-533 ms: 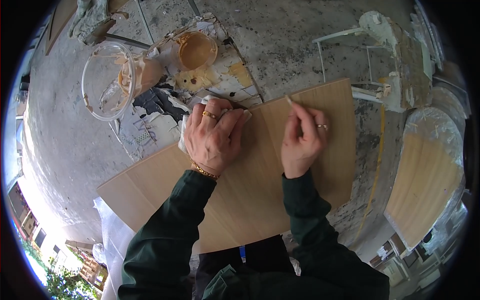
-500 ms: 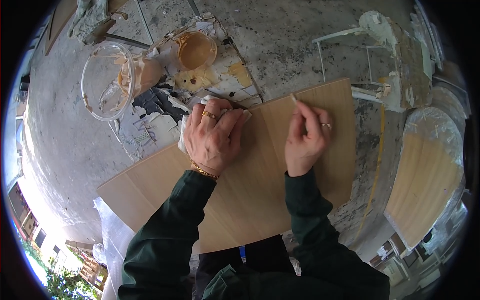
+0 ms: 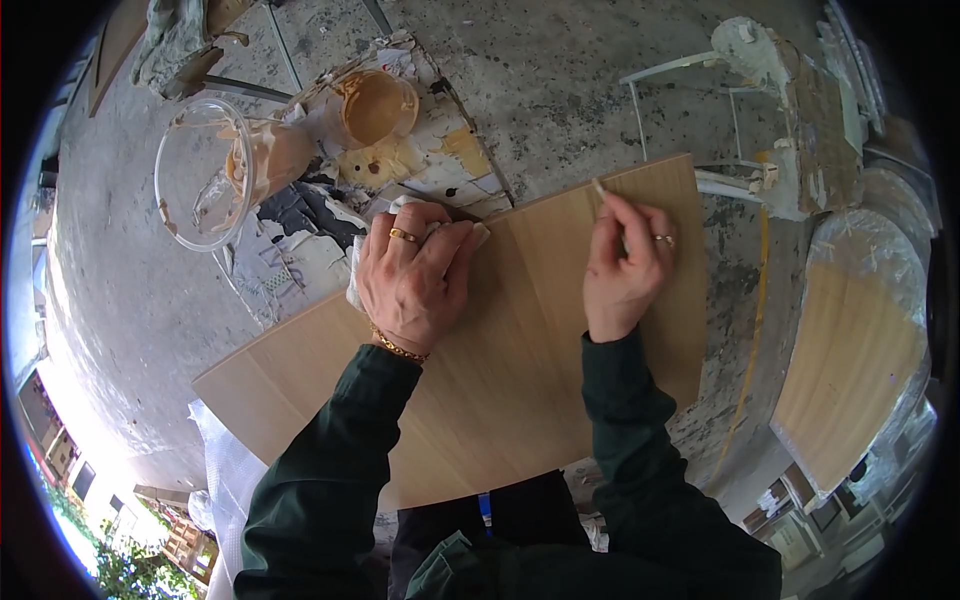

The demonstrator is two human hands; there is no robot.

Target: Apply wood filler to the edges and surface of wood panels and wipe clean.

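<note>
A pale wood-grain board point(image 3: 500, 380) lies slantwise before me. Near the middle of its far edge, my left hand point(image 3: 412, 270) is closed around a crumpled white cloth point(image 3: 355, 285), much of it hidden under the fingers. Further right, my right hand point(image 3: 628, 265) pinches a thin, light-coloured piece point(image 3: 599, 186), whose tip reaches the board's far edge. Only the end of that piece shows, so its kind is unclear.
Beyond the board, a paint-crusted stand point(image 3: 440, 165) carries a tub of tan paste point(image 3: 378, 108) and a smeared clear plastic cup point(image 3: 205, 175). A crusted trestle point(image 3: 795, 140) stands far right. Nearer on the right is a plastic-wrapped wooden panel point(image 3: 850, 350); bubble wrap point(image 3: 228, 470) hangs at left.
My right hand has shifted a little to the right along the far edge with the thin piece. My left hand, with the cloth, sits slightly further left.
</note>
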